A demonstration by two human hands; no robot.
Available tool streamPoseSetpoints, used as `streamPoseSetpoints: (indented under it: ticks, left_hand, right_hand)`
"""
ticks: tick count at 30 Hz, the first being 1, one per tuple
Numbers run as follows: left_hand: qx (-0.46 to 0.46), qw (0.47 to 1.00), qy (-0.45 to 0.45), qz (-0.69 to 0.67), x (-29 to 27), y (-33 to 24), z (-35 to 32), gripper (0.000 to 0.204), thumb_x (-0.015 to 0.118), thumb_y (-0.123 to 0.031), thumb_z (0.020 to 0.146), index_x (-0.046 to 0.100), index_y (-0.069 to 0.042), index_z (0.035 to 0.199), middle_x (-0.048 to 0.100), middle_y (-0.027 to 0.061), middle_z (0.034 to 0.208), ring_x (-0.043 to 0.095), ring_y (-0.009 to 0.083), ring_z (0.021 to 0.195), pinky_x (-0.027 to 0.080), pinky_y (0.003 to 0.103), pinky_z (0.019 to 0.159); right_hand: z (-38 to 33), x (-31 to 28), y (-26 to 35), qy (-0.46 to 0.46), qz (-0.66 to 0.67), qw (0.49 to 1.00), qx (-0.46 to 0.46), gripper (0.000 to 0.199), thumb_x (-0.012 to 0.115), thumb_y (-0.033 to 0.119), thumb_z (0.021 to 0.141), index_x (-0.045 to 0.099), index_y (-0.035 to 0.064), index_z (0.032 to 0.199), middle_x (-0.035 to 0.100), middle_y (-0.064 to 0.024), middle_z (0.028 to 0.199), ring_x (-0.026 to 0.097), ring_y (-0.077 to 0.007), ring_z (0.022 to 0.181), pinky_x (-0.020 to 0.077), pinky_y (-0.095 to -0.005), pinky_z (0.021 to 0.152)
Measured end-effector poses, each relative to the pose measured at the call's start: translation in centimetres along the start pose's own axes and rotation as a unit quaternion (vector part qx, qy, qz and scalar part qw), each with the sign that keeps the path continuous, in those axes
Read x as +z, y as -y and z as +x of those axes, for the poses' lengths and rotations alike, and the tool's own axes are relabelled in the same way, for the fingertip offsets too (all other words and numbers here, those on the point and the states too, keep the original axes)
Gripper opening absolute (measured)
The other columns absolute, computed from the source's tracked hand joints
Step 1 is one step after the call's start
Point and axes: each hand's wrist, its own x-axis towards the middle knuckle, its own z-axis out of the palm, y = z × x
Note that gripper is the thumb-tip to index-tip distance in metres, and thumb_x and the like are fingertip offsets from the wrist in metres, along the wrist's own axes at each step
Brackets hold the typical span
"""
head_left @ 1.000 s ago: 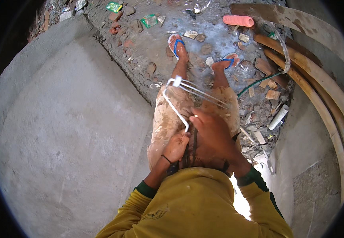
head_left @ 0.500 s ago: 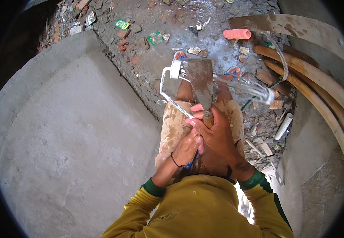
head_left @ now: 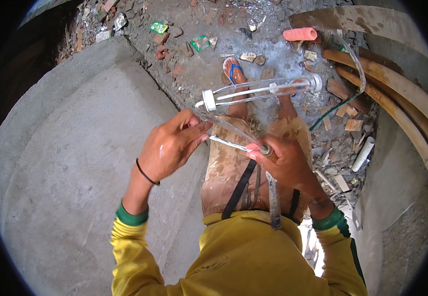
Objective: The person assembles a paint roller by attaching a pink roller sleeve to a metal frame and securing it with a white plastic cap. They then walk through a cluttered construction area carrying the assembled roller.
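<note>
Roller frame (head_left: 246,92) – bare wire cage, white-streaked rod (head_left: 229,143) – held out above stained shorts (head_left: 224,180).

The rod and a scraper (head_left: 238,130), its blade seen nearly edge-on, are grasped together in the right hand (head_left: 290,160); the left hand (head_left: 164,145) is bent in beside the rod's far end, and whether anything is pinched there cannot be told. The cage is already without a cover; a pink roller sleeve (head_left: 300,34) is seen well apart on the ground (head_left: 201,74). White residue is left on the rod, seemingly not yet removed.

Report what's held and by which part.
Right hand: the white roller frame, by its rod's lower end, plus an unclear tool. Left hand: at the frame's bend, grip unclear.
</note>
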Motion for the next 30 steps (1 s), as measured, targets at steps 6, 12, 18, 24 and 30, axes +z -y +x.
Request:
streamPoseSetpoints:
  ticks: [6, 12, 18, 24, 30]
  left_hand:
    - [0.081, 0.984, 0.158, -0.033, -0.6, 0.5, 3.8, 0.018, 0.068, 0.003, 0.073, 0.066, 0.001, 0.091, 0.059, 0.0104, 0.083, 0.059, 0.0276, 0.072, 0.048, 0.037, 0.061]
    - [-0.017, 0.977, 0.154, -0.150, 2.2, 0.4, 5.0, 0.020, 0.068, 0.005, 0.071, 0.065, 0.000, 0.090, 0.061, 0.0100, 0.077, 0.060, 0.0285, 0.071, 0.048, 0.036, 0.063]
    - [0.039, 0.985, 0.120, -0.119, 3.2, 0.1, 5.8, 0.019, 0.070, 0.001, 0.072, 0.063, 0.000, 0.090, 0.060, 0.0102, 0.075, 0.059, 0.0284, 0.069, 0.048, 0.035, 0.062]
    - [0.046, 0.998, 0.037, 0.020, 4.4, -0.9, 5.9, 0.026, 0.071, 0.001, 0.069, 0.056, -0.002, 0.091, 0.059, 0.0119, 0.080, 0.060, 0.0314, 0.070, 0.048, 0.040, 0.062]
    - [0.052, 0.990, -0.119, 0.060, 6.7, -0.6, 6.6, 0.028, 0.064, 0.007, 0.070, 0.053, -0.001, 0.095, 0.054, 0.0160, 0.086, 0.057, 0.0357, 0.073, 0.047, 0.043, 0.062]
  right_hand:
    - [0.8, -2.7, 0.1, 0.051, -0.082, 0.993, -0.066, 0.020, 0.070, 0.015, 0.079, 0.061, 0.0098, 0.096, 0.055, -0.0120, 0.058, 0.059, -0.0329, 0.056, 0.0429, -0.0430, 0.052]
    - [1.1, -4.0, -1.1, 0.048, -0.099, 0.988, -0.105, 0.022, 0.069, 0.014, 0.077, 0.060, 0.0082, 0.096, 0.058, -0.0134, 0.061, 0.060, -0.0349, 0.060, 0.0454, -0.0451, 0.054]
    - [1.5, -4.5, -1.7, 0.059, -0.133, 0.984, -0.099, 0.019, 0.069, 0.013, 0.079, 0.060, 0.0080, 0.095, 0.059, -0.0139, 0.065, 0.061, -0.0345, 0.062, 0.0458, -0.0439, 0.054]
    - [2.0, -4.3, -2.2, 0.000, -0.146, 0.983, -0.108, 0.017, 0.067, 0.010, 0.079, 0.059, 0.0083, 0.094, 0.058, -0.0135, 0.060, 0.060, -0.0336, 0.058, 0.0457, -0.0433, 0.052]
    - [2.5, -3.9, -1.2, -0.053, -0.085, 0.994, -0.038, 0.015, 0.068, 0.013, 0.081, 0.060, 0.0071, 0.093, 0.057, -0.0135, 0.060, 0.059, -0.0322, 0.057, 0.0440, -0.0418, 0.052]
